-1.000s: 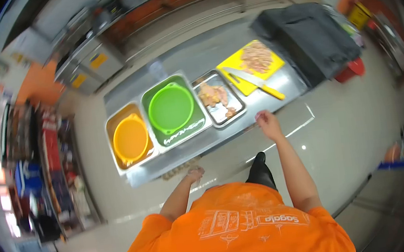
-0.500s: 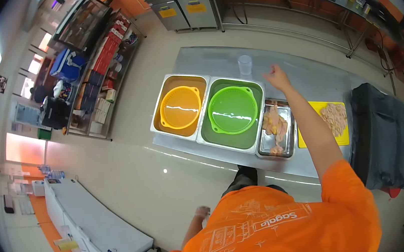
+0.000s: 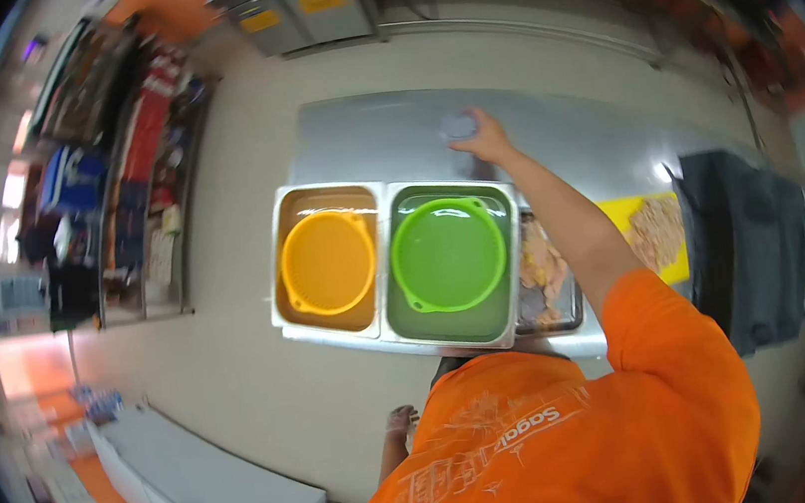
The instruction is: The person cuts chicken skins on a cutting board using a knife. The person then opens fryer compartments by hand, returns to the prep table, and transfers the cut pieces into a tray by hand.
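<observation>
My right hand [image 3: 487, 137] reaches over the steel table, its thumb and fingers around a clear cup [image 3: 459, 126]; motion blurs the grip. My left hand [image 3: 402, 420] hangs low beside my body, away from the table, its fingers loosely apart and nothing visible in them. Nearer to me, a green strainer basket [image 3: 449, 254] sits in a steel pan [image 3: 515, 268] of liquid. To its left, a yellow-orange strainer basket [image 3: 329, 263] sits in another pan [image 3: 279, 267]. Raw meat pieces [image 3: 539, 275] lie in a steel tray, partly hidden by my right arm.
Chopped pale meat [image 3: 656, 232] lies on a yellow cutting board [image 3: 674, 270] at the right. Past it stands a dark grey covered box [image 3: 749, 249]. Loaded shelves [image 3: 148, 182] stand at the left, a white chest freezer [image 3: 219, 475] at lower left, and steel cabinets [image 3: 302, 7] behind the table.
My right hand has moved left to the cup, and its fingers have come around it. The whole view has shifted and blurred. My left hand still hangs low.
</observation>
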A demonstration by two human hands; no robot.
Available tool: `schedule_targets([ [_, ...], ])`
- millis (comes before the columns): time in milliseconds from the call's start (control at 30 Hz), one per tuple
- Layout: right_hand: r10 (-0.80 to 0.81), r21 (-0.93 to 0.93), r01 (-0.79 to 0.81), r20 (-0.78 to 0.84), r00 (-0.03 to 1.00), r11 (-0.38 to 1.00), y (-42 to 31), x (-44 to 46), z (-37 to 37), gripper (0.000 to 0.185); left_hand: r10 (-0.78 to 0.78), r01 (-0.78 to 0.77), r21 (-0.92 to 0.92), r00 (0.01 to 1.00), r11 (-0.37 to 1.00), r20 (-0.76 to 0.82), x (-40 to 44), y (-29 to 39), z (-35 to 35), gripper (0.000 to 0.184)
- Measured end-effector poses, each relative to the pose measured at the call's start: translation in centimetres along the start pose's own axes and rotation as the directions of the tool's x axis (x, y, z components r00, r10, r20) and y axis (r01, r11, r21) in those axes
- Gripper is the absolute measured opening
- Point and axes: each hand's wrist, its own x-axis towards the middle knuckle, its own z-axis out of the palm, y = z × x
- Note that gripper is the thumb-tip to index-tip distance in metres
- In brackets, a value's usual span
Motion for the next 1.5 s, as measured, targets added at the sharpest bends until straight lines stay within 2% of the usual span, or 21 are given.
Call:
schedule_targets([
  [33,0.042,0.073,-0.041,-0.001,0.999,0.996,-0.5,-0.5,-0.7,0.088,-0.085,0.082,-0.208,0.996,0.975,-0.009,1.1,2.1,-1.0,0.04],
  [100,0.097,0.146,-0.097,0.004,0.995,0.985,-3.7,-2.0,-4.1,0.087,-0.308,0.287,-0.463,0.951,0.839,0.032,3.7,4.0,-2.3,0.039],
  [133,0.098,0.149,-0.099,0.016,0.995,0.984,-5.5,-2.7,-6.2,0.087,-0.306,0.293,-0.447,0.951,0.845,0.046,4.3,4.8,-2.7,0.039],
  [200,-0.069,0.162,0.097,-0.174,0.982,0.982,-7.0,-4.6,-8.8,0.085,-0.306,0.301,-0.433,0.95,0.85,0.059,5.2,6.1,-3.5,0.038],
  [233,-0.083,0.162,0.112,-0.174,0.981,0.98,-8.5,-6.0,-10.9,0.086,-0.308,0.309,-0.421,0.949,0.853,0.071,5.8,6.2,-3.6,0.038],
  [333,-0.177,0.153,0.212,-0.217,0.96,0.965,-14.1,-10.6,-18.3,0.087,-0.096,0.101,-0.048,0.991,0.994,0.097,5.0,8.6,-3.4,0.038],
  [400,-0.291,0.122,0.336,-0.286,0.913,0.934,-16.8,-13.8,-22.1,0.088,-0.02,0.017,0.022,0.988,1.0,0.153,5.3,9.1,-2.5,0.037],
  [467,-0.295,0.144,0.337,-0.249,0.922,0.93,-19.3,-17.3,-26.3,0.089,0.073,-0.096,0.111,0.978,0.989,0.197,5.0,9.6,-1.0,0.036],
  [633,-0.449,0.076,0.475,-0.226,0.864,0.876,-24.5,-24.9,-36.2,0.087,0.334,-0.412,0.305,0.901,0.858,0.278,5.9,10.7,4.4,0.029],
  [700,-0.488,0.068,0.503,-0.157,0.858,0.862,-26.6,-27.6,-40.2,0.088,0.444,-0.513,0.453,0.858,0.729,0.258,8.3,8.5,6.7,0.023],
  [733,-0.537,0.03,0.553,-0.195,0.82,0.833,-27.2,-28.7,-41.7,0.075,0.5,-0.542,0.543,0.832,0.642,0.24,9.4,7.6,7.8,0.023],
  [833,-0.6,-0.036,0.625,-0.325,0.731,0.78,-30.2,-31.4,-44.9,0.045,0.535,-0.592,0.646,0.782,0.481,0.319,11.3,6.3,10.2,0.021],
  [867,-0.56,-0.025,0.6,-0.389,0.731,0.8,-31.8,-33.0,-45.4,0.04,0.541,-0.606,0.673,0.765,0.423,0.349,11.6,6.3,11.1,0.021],
  [967,-0.599,-0.071,0.641,-0.444,0.666,0.765,-33.0,-35.2,-47.7,0.028,0.546,-0.655,0.724,0.696,0.218,0.466,13.6,7.6,14.5,0.025],
  [1000,-0.636,-0.104,0.668,-0.44,0.634,0.737,-33.0,-35.8,-48.6,0.024,0.493,-0.624,0.738,0.742,0.256,0.455,13.5,8.4,15.5,0.023],
  [1067,-0.663,-0.169,0.666,-0.425,0.616,0.727,-33.6,-37.4,-50.5,0.021,0.37,-0.558,0.765,0.818,0.32,0.441,12.3,10.0,16.7,0.019],
  [1100,-0.656,-0.199,0.641,-0.417,0.629,0.741,-34.4,-38.2,-51.2,0.02,0.38,-0.563,0.762,0.813,0.318,0.442,12.2,10.4,17.5,0.013],
  [1167,-0.653,-0.274,0.612,-0.505,0.565,0.742,-34.9,-39.1,-51.2,0.019,0.33,-0.59,0.794,0.786,0.146,0.523,11.3,11.9,18.5,0.015],
  [1200,-0.651,-0.266,0.614,-0.5,0.571,0.743,-34.4,-39.5,-51.8,0.019,0.299,-0.601,0.797,0.772,0.059,0.561,10.4,12.5,18.9,0.016],
  [1333,-0.633,-0.238,0.602,-0.471,0.615,0.762,-33.1,-41.5,-54.3,0.02,0.29,-0.565,0.811,0.81,0.151,0.51,9.6,12.7,20.1,0.02],
  [1500,-0.6,-0.26,0.547,-0.457,0.657,0.796,-31.9,-43.8,-57.3,0.02,0.292,-0.661,0.75,0.721,0.019,0.628,11.5,12.5,18.6,0.019],
])
